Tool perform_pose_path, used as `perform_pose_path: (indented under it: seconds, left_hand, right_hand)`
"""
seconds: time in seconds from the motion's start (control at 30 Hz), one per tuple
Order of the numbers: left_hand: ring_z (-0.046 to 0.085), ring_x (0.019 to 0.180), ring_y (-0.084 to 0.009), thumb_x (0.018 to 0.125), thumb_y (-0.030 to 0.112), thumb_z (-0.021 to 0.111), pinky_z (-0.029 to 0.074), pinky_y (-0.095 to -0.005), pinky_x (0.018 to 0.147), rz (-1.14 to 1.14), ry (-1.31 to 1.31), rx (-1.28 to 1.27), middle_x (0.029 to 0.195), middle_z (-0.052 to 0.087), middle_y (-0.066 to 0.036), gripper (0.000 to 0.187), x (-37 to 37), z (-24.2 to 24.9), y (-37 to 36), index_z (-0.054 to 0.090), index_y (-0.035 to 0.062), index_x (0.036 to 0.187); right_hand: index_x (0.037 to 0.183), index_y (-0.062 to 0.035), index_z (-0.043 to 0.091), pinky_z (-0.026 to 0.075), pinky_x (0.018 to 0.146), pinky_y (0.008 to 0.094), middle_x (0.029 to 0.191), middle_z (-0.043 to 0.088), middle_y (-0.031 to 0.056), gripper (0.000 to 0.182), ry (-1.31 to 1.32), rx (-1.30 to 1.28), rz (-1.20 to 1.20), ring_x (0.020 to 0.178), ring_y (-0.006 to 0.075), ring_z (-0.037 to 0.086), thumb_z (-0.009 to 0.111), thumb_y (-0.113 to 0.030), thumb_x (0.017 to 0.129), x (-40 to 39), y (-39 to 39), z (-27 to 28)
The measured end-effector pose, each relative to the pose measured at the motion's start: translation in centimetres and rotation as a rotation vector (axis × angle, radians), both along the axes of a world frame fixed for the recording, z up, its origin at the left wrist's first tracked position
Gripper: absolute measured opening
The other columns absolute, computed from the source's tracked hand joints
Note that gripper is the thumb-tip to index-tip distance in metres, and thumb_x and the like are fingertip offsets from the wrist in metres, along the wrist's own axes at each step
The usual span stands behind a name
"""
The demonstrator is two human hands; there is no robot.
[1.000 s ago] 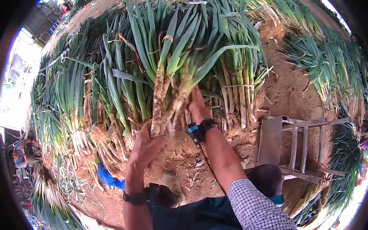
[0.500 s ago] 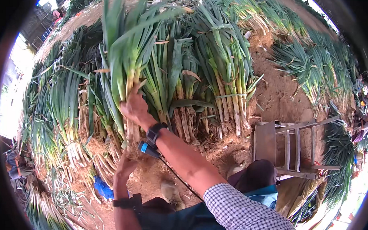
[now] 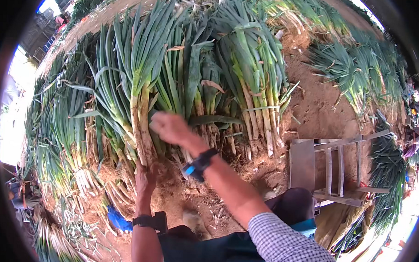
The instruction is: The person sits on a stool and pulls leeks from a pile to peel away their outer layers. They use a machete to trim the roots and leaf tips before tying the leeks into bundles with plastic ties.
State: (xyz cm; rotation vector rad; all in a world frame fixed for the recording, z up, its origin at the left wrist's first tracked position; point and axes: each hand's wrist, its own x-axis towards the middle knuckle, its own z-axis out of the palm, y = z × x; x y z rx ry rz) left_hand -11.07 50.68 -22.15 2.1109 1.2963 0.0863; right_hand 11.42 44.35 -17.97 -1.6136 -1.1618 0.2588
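Several long leeks with broad green leaves and pale, soil-stained stems (image 3: 140, 112) stand upright in front of me. My left hand (image 3: 146, 176) is closed round their root ends. Just right of the stems is my right hand (image 3: 170, 128), its fingers curled in and somewhat blurred; whether anything small is in them is hidden. Farther right, a bundle of leeks (image 3: 262, 82) has a pale green band round its stems. More leeks (image 3: 74, 112) lean in a dense row on the left.
A wooden stool (image 3: 302, 164) lies on its side on the brown soil at the right. A blue plastic piece (image 3: 119, 218) is at lower left. Further leek heaps (image 3: 359, 76) lie at upper right, and cut leeks (image 3: 51, 238) at bottom left.
My right hand has come off the stems and moved right and slightly down. The held leeks stand more upright, their leaves less blurred, and my left hand has risen slightly.
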Motion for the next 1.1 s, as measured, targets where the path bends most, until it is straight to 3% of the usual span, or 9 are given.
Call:
perform_pose_path:
  seconds: [0.1, 0.17, 0.37, 0.43, 0.63, 0.73, 0.8, 0.87, 1.1]
  left_hand:
    - [0.062, 0.096, -0.0479, 0.090, 0.037, 0.063, 0.048, -0.0498, 0.080, -0.036, -0.042, 0.096, 0.102, 0.065, -0.030, 0.061, -0.1, -1.2, -0.2, 0.038, -0.0004, 0.132]
    - [0.061, 0.098, -0.0479, 0.090, 0.034, 0.063, 0.048, -0.0496, 0.081, -0.034, -0.077, 0.077, 0.104, 0.064, -0.031, 0.059, 0.1, -1.6, -0.1, 0.038, 0.0004, 0.132]
    - [0.063, 0.104, -0.0394, 0.092, 0.042, 0.061, 0.048, -0.0436, 0.086, -0.043, 0.009, 0.001, 0.114, 0.065, -0.025, 0.069, 0.6, -0.8, 0.3, 0.034, 0.0007, 0.140]
    - [0.063, 0.106, -0.0393, 0.092, 0.043, 0.062, 0.048, -0.0431, 0.087, -0.032, 0.045, 0.010, 0.115, 0.064, -0.025, 0.071, 0.3, -1.3, 0.7, 0.033, -0.0002, 0.140]
    - [0.063, 0.104, -0.0360, 0.093, 0.037, 0.063, 0.049, -0.0413, 0.087, -0.047, -0.088, -0.042, 0.113, 0.064, -0.025, 0.067, -0.5, -2.8, 1.4, 0.034, -0.0030, 0.138]
    - [0.063, 0.103, -0.0354, 0.092, 0.035, 0.064, 0.049, -0.0407, 0.087, -0.071, -0.164, -0.055, 0.111, 0.065, -0.024, 0.066, -1.6, -4.8, 2.2, 0.035, -0.0031, 0.138]
    - [0.063, 0.103, -0.0369, 0.091, 0.035, 0.065, 0.049, -0.0418, 0.087, -0.060, -0.128, -0.052, 0.112, 0.065, -0.025, 0.068, -0.6, -3.6, 2.0, 0.035, -0.0034, 0.138]
    - [0.062, 0.105, -0.0402, 0.089, 0.036, 0.066, 0.049, -0.0440, 0.088, -0.012, 0.034, -0.054, 0.114, 0.063, -0.026, 0.071, 2.1, 1.9, -1.2, 0.034, -0.0040, 0.138]
    - [0.055, 0.111, -0.0497, 0.087, 0.039, 0.067, 0.046, -0.0491, 0.091, -0.034, -0.021, 0.044, 0.122, 0.057, -0.032, 0.079, 1.2, -2.9, 0.2, 0.028, -0.0063, 0.140]
  right_hand:
    - [0.110, 0.0000, 0.058, 0.055, 0.085, 0.0429, 0.105, 0.065, 0.0230, 0.031, -0.068, -0.243, -0.331, 0.095, 0.0352, 0.065, 0.057, -0.026, 0.094, 7.9, -4.8, -3.6]
    - [0.129, 0.0001, 0.051, 0.040, 0.103, 0.0528, 0.130, 0.054, 0.0232, 0.056, -0.158, -0.448, -0.348, 0.117, 0.0381, 0.055, 0.064, -0.037, 0.089, 10.8, -6.7, -8.5]
    - [0.122, -0.0001, 0.057, 0.039, 0.101, 0.0512, 0.121, 0.056, 0.0236, 0.046, -0.461, -0.750, -0.461, 0.113, 0.0350, 0.055, 0.067, -0.021, 0.083, 0.1, -10.2, -12.8]
    - [0.111, 0.0046, 0.058, 0.050, 0.083, 0.0407, 0.099, 0.064, 0.0203, 0.037, -0.396, -0.810, -0.345, 0.096, 0.0276, 0.061, 0.066, -0.018, 0.083, -2.2, -11.9, -11.3]
    - [0.095, 0.0010, 0.062, 0.052, 0.068, 0.0418, 0.072, 0.063, 0.0172, 0.023, -0.144, -0.817, 0.167, 0.063, 0.0272, 0.061, 0.065, -0.019, 0.085, -4.4, -13.9, -12.3]
    - [0.093, 0.0008, 0.063, 0.052, 0.070, 0.0445, 0.083, 0.067, 0.0201, 0.027, 0.176, -0.925, 0.230, 0.074, 0.0275, 0.066, 0.063, -0.026, 0.090, -2.7, -13.5, -9.9]
    - [0.112, 0.0038, 0.062, 0.053, 0.083, 0.0454, 0.108, 0.065, 0.0283, 0.042, 0.405, -0.644, 0.054, 0.098, 0.0328, 0.067, 0.057, -0.034, 0.095, 0.1, -13.0, -7.9]
    - [0.115, 0.0049, 0.061, 0.055, 0.085, 0.0428, 0.107, 0.067, 0.0275, 0.051, 0.222, -0.160, -0.312, 0.096, 0.0377, 0.068, 0.061, -0.041, 0.092, 3.5, -10.7, -7.4]
    - [0.142, 0.0193, 0.021, 0.034, 0.112, 0.0437, 0.142, 0.035, 0.0406, 0.101, 0.259, -0.124, -0.468, 0.135, 0.0477, 0.037, 0.055, -0.060, 0.089, 13.6, 3.0, -9.7]
